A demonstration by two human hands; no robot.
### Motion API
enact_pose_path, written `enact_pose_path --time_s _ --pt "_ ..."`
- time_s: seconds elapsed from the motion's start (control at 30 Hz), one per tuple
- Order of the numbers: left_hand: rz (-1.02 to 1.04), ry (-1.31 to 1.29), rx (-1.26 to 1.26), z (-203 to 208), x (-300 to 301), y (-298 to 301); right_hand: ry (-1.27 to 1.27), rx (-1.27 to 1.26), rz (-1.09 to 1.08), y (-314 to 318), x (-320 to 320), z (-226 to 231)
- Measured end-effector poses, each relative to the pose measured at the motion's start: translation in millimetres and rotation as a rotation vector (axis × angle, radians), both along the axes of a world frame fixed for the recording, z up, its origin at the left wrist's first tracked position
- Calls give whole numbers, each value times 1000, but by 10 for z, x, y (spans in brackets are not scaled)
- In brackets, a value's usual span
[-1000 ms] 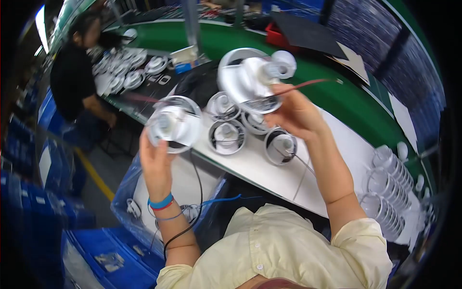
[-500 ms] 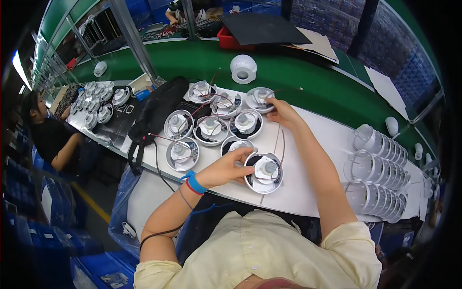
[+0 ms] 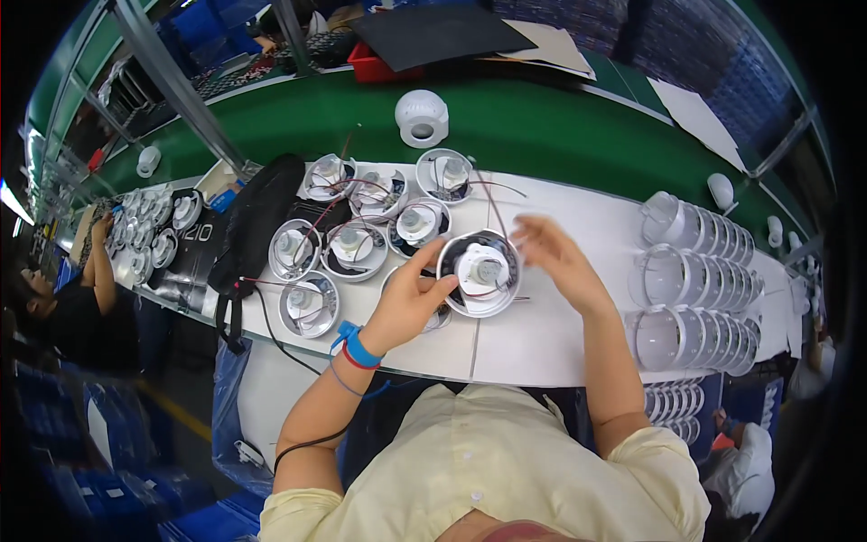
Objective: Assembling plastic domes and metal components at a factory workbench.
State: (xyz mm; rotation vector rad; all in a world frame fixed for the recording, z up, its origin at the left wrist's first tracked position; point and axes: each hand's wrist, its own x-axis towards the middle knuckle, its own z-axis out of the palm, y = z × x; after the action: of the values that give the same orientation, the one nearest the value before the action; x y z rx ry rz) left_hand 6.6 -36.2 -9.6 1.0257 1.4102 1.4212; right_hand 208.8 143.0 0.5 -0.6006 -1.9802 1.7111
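Observation:
My left hand (image 3: 411, 303) grips the rim of a round white camera housing (image 3: 479, 274), thumb on its face. Inside the housing sit a white part with a grey, lens-like cylinder and dark material around it. A thin dark red wire (image 3: 492, 203) rises from its upper edge. Just right of the housing, my right hand (image 3: 562, 266) is raised with fingers apart and blurred, and nothing shows in it. Several similar open housings (image 3: 352, 248) with loose wires lie to the left and behind on the white bench. One of them (image 3: 444, 176) stands at the bench's far edge.
White ring-shaped shells (image 3: 691, 339) stand in stacked rows at the right. A white rounded cover (image 3: 422, 119) rests on the green belt (image 3: 334, 113). A black bag (image 3: 262, 212) lies at left, near a seated person (image 3: 86, 303). Behind the belt is a red bin (image 3: 384, 65).
My right hand has let go of the housing at the far edge and come back toward me. My left hand has lifted its housing up a little. The view has shifted to the right.

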Motion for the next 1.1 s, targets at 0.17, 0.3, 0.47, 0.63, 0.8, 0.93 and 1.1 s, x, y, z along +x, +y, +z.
enact_pose_path --time_s 0.17,0.3,0.47,0.63,0.8,0.93,1.1 --pt "-144 76 -36 -16 73 140 -69 -357 72 -305 272 -55" --pt "-4 783 230 -177 156 -61 -1 -529 -60 -352 437 -309" --pt "-4 1513 452 -449 -78 -220 70 -595 -297 -307 622 -492" --pt "45 1541 419 -546 -171 -225 177 -544 -449 -253 661 -692" --pt "18 1559 346 -474 -225 -195 221 -548 -608 -446 369 -660" --pt "51 1566 306 -411 -142 -299 185 -572 -653 -555 273 -625" --pt "-73 1186 804 -425 126 -288 106 -429 -727 -820 383 -653"
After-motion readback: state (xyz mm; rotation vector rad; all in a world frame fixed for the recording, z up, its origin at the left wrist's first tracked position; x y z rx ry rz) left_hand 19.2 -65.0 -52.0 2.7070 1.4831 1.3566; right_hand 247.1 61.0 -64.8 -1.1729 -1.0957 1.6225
